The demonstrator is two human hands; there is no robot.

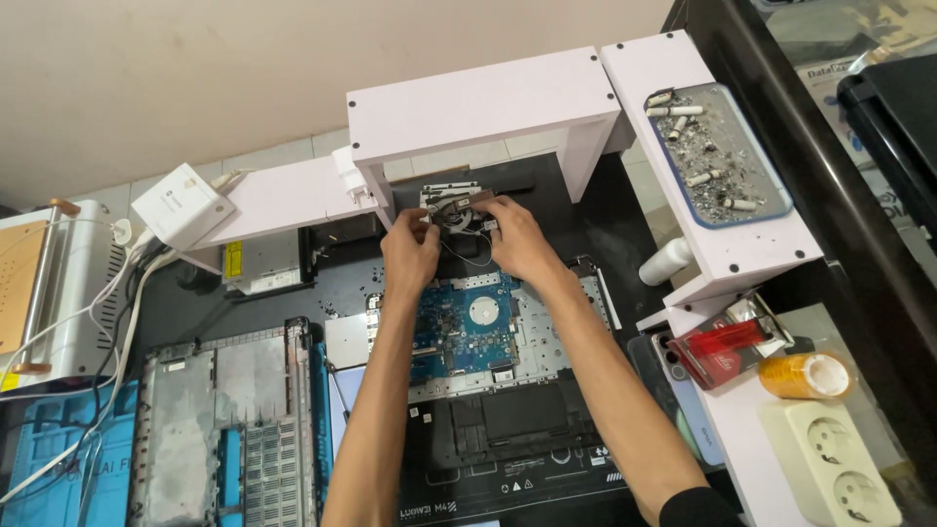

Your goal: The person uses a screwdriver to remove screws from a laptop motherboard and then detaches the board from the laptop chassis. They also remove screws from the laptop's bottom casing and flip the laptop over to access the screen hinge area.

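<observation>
An opened laptop base point(547, 337) lies on the dark mat, its blue circuit board point(459, 327) bared. Beyond the board's far edge sits a small cooling fan with a metal heat pipe point(457, 207). My left hand point(410, 252) pinches the fan's left side with thumb and fingers. At the fan's right side, my right hand point(514, 234) grips it from above; a thin black cable point(470, 259) loops between both hands. Both forearms reach in over the laptop's black battery bay point(508, 420).
A white shelf point(488, 102) bridges over the fan. A second laptop shell point(224, 420) lies at left, beside an optical drive point(265, 262) and white adapter point(181, 203). At right are an ash-filled tray point(720, 156), white bottle point(666, 262), phones point(683, 390), tape roll point(808, 375), power strip point(841, 468).
</observation>
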